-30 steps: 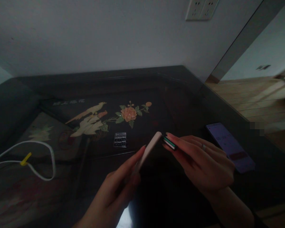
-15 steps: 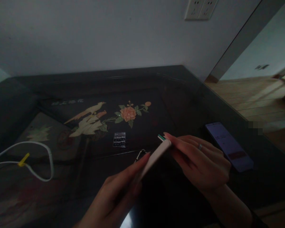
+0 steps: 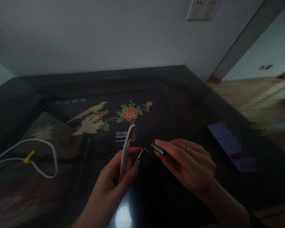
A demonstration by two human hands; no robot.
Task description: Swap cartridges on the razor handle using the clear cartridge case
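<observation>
Dark and glossy, the tabletop (image 3: 180,95) stands in the corner of a room with a pale wall, and it carries a painted picture of birds and an orange flower (image 3: 129,113). On the wall above it a white power socket (image 3: 203,9) is partly in view. At the right side a wooden floor (image 3: 258,95) shows through an opening.

Near the middle of the view, the left hand (image 3: 114,177) holds a pale razor handle (image 3: 125,148) upright; its fingers are closed around the lower part of the handle, and the rounded top with a dark ribbed patch stands above them. A small metal part (image 3: 139,157) also sticks out between the fingers of this hand, but I cannot tell clearly what it is.

Just beside it, the right hand (image 3: 190,164) pinches a small green and black razor cartridge (image 3: 158,148) between the thumb and the fingertips. The cartridge is close to the metal part but apart from it. This hand wears a ring (image 3: 187,149).

A lit smartphone (image 3: 228,145) lies flat on the tabletop right of the right hand. At the far left lies a white cable (image 3: 47,148) with a yellow tie (image 3: 28,156). A small clear plastic tray (image 3: 120,138) lies behind the handle.
</observation>
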